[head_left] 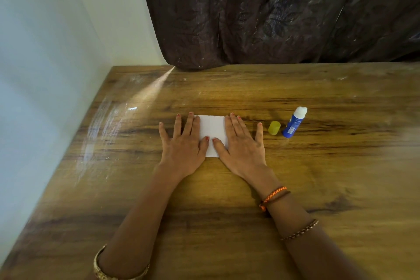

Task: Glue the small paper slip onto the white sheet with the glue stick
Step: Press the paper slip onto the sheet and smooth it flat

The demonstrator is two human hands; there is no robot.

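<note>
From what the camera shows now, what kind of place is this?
Probably a room in a home, at a table pushed into a corner. A wooden table meets a plain pale wall, and a dark patterned curtain hangs behind it. A glue stick suggests craft work.

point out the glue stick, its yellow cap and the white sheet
glue stick [293, 124], head view, on its blue body
yellow cap [274, 127], head view, on its side wall
white sheet [212, 128], head view, on the bare middle between the hands

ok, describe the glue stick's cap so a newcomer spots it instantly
On the wooden table, look just right of the right hand, which lies flat on the white sheet. The cap is the small yellow cylinder standing there alone, left of the taller blue glue stick with its white tip.
</note>
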